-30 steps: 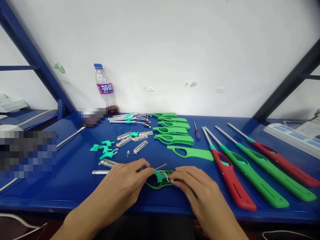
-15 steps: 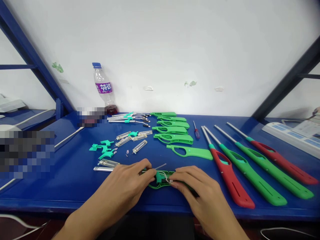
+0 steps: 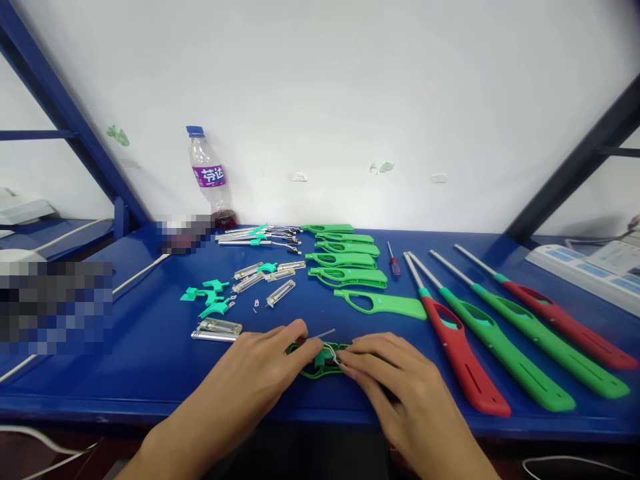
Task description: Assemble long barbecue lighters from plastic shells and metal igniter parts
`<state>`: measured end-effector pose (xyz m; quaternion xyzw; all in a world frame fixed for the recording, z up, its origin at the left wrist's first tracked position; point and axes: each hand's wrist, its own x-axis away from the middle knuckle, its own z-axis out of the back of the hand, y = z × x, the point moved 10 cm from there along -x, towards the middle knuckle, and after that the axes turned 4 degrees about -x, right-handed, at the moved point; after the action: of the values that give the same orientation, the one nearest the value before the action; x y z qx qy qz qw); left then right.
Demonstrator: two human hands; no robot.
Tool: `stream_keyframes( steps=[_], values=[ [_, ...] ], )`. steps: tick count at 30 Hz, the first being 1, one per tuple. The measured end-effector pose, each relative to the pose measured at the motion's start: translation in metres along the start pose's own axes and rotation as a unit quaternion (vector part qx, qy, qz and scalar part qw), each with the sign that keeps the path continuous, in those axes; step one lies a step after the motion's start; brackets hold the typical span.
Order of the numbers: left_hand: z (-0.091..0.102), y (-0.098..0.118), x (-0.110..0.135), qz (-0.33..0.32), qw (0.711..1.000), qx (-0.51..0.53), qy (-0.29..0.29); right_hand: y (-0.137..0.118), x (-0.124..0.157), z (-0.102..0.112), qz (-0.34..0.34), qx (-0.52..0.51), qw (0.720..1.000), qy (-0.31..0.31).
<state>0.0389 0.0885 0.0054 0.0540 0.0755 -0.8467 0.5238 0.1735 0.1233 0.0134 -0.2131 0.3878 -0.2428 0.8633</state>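
Note:
Near the table's front edge lies an open green lighter shell [image 3: 320,375], with a teal trigger [image 3: 321,359] and thin white wires [image 3: 332,351] inside it. My left hand [image 3: 267,360] is closed at the shell's left part, thumb and forefinger pressed beside the trigger. A silvery metal tube [image 3: 215,336] runs out to the left from under this hand. My right hand [image 3: 400,370] pinches at the wire ends by the trigger, its fingers covering the shell's right part. A thin clear tube [image 3: 323,334] sticks up behind the left fingertips.
Green shell halves [image 3: 380,305] lie behind the hands, and a screwdriver [image 3: 394,263] beside them. Finished-looking lighters [image 3: 505,347] lie right. Clear fuel tanks [image 3: 281,293], teal triggers [image 3: 215,308] and metal tubes [image 3: 240,238] lie left. A bottle [image 3: 210,177] stands at the wall.
The left fingertips have shifted slightly right along the shell, and the trigger sits a little further right. The right hand stays at the wires with small finger movement.

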Motion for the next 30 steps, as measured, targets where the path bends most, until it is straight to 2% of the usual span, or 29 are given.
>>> stream_keyframes(
  steps=[16, 22, 30],
  values=[
    [0.004, 0.000, 0.001, 0.004, 1.000, 0.001, 0.005, -0.018, -0.001, -0.002, 0.035, 0.085, 0.996, -0.022],
    [0.010, -0.006, 0.000, 0.009, 0.999, 0.011, 0.028, -0.018, -0.002, -0.006, 0.041, 0.103, 0.993, -0.030],
    [0.028, -0.027, 0.007, 0.015, 0.982, 0.174, 0.073, -0.022, -0.001, -0.007, 0.061, 0.134, 0.989, -0.026]
  ],
)
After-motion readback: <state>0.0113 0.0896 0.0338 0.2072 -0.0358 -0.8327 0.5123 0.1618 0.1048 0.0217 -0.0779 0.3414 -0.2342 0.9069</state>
